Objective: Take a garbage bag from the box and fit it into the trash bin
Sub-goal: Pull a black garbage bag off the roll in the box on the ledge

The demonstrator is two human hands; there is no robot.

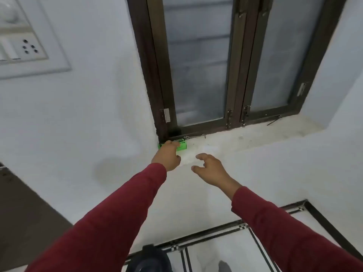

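Green box (181, 147) on windowsill corner

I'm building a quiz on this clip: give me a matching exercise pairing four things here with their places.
Things:
1. green box
2. left hand
3. right hand
4. switch panel

Places:
A. on the wall, upper left
B. left corner of the window sill
C. in the air before the sill, fingers spread
D. on the green box

Pairs: 1-B, 2-D, 3-C, 4-A
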